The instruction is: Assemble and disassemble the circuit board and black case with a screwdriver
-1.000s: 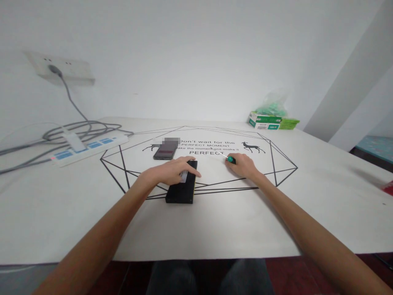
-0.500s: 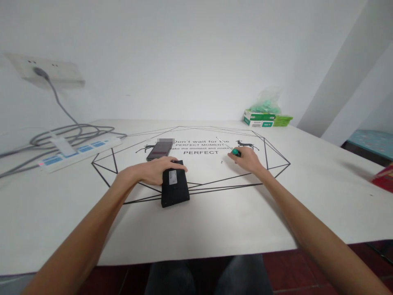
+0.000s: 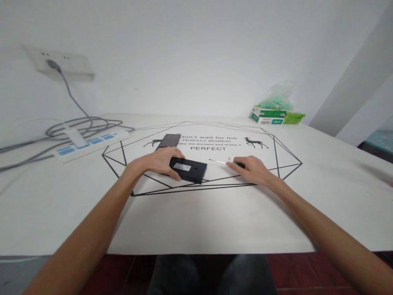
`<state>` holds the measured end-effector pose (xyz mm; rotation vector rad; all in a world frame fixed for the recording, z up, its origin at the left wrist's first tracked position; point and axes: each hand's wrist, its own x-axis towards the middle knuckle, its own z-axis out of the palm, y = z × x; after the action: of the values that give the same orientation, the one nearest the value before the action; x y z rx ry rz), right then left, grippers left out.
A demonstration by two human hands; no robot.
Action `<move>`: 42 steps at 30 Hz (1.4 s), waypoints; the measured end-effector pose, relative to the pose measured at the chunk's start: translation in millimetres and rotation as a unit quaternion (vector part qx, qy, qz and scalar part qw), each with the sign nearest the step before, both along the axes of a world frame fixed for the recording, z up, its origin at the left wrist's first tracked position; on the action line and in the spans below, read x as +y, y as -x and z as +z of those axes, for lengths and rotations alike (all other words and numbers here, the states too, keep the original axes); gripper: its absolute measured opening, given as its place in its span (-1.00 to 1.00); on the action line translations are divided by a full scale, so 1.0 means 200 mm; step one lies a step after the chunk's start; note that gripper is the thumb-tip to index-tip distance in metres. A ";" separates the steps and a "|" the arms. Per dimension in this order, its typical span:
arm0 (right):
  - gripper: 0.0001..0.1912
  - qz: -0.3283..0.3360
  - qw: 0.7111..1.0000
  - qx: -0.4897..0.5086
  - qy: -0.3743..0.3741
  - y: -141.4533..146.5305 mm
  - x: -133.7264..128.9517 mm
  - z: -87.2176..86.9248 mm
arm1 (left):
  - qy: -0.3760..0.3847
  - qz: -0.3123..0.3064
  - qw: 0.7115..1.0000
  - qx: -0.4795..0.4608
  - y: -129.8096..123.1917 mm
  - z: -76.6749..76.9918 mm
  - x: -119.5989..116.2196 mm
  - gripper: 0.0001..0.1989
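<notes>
A flat black box (image 3: 196,169) with a white label on its upper face lies turned sideways, its right end towards the screwdriver. Fingers and thumb of my left hand (image 3: 162,160) grip its left end. My right hand (image 3: 252,169) is closed round the green and black handle of a screwdriver (image 3: 218,161), whose thin metal shaft points left towards the box. Two tiny dark pieces (image 3: 229,158) lie on the table just beyond the shaft. Behind my left hand rests a dark phone (image 3: 169,141), its lower part hidden by the hand.
A white power strip (image 3: 92,144) and coiled grey cable (image 3: 82,125) lie at the left, plugged into a wall socket (image 3: 69,63). Green and white boxes (image 3: 268,113) with a plastic bag (image 3: 278,96) stand at the back right of the white table (image 3: 211,221).
The black box has turned from lengthwise to sideways in my left hand. My right hand has brought the screwdriver nearer, its shaft now lying flatter. The view has shifted slightly.
</notes>
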<state>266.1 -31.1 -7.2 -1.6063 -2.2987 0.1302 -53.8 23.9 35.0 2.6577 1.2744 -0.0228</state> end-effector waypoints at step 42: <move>-0.47 -0.087 0.992 -0.088 -0.005 0.10 -0.03 -0.01 | -0.071 -0.061 0.991 -0.095 -0.29 -0.19 -0.08 -0.15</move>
<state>246.3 -37.4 -8.5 -1.8704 -2.2666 -0.0655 3.2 7.8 -3.4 2.7746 1.0895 0.3080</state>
